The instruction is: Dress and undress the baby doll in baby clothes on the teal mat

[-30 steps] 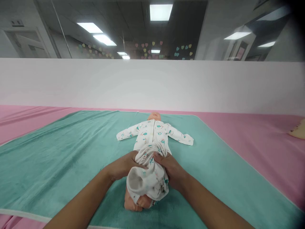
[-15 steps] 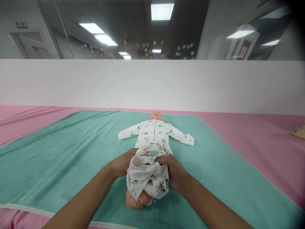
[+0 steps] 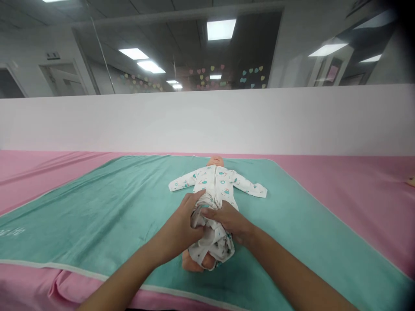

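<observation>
A baby doll [image 3: 215, 161] lies on its back, head away from me, its arms spread in white printed sleeves. Its top [image 3: 212, 179] is white with teal and red figures. Matching baby pants [image 3: 212, 242] are bunched around its legs, and the bare feet [image 3: 192, 261] poke out at the near end. My left hand [image 3: 186, 220] grips the bunched cloth from the left, fingers over the waist area. From the right, my right hand [image 3: 228, 218] closes on the same cloth, thumb on top. Some fingertips are hidden by the folds.
A teal blanket [image 3: 97, 216] with a white edge lies under the doll, over a pink sheet [image 3: 340, 185]. Behind stands a low white wall [image 3: 194, 121] with a mirror or glass [image 3: 181, 43] above. A pale object [image 3: 411, 180] shows at the right edge.
My left hand has shifted up and over the bunched cloth, from its side to its top. My right hand keeps hold. The cloth is gathered tighter, and the camera view has tilted slightly.
</observation>
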The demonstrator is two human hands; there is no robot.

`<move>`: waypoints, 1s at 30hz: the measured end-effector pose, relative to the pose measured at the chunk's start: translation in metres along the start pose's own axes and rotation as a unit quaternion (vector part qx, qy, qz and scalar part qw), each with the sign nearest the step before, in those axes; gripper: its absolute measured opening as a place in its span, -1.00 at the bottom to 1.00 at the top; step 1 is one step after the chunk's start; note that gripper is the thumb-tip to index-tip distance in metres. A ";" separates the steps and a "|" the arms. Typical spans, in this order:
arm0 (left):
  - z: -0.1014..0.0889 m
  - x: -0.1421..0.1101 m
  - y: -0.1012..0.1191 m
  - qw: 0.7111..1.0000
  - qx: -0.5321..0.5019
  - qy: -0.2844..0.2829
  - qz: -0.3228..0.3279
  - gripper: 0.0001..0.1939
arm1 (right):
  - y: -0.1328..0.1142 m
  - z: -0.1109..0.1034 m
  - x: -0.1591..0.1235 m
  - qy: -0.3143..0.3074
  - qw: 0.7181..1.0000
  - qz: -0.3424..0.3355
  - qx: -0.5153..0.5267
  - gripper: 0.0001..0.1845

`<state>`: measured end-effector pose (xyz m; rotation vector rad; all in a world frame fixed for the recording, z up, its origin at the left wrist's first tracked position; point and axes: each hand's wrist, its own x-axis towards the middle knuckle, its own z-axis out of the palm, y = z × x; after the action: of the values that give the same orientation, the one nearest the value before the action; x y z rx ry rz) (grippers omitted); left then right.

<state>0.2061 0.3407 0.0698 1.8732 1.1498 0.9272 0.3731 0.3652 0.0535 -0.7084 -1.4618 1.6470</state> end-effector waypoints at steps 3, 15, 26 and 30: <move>0.009 0.008 -0.010 0.992 0.067 0.093 0.056 -0.34 | -0.013 0.001 0.002 -0.071 0.995 0.004 -0.076 -0.49; 0.018 -0.033 -0.032 0.988 0.026 0.057 -0.141 -0.71 | 0.014 -0.002 0.030 -0.089 0.847 -0.006 -0.524 -0.83; 0.021 -0.055 -0.024 0.970 0.043 0.021 -0.237 -0.76 | 0.015 -0.007 0.024 -0.184 0.848 0.051 -0.494 -0.68; 0.019 -0.053 -0.019 0.971 -0.057 0.023 -0.233 -0.74 | 0.011 -0.016 0.023 -0.231 0.875 0.063 -0.420 -0.63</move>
<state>0.1969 0.2938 0.0345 1.4055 1.4490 0.7504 0.3722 0.3929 0.0424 -0.9096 -2.5903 1.2638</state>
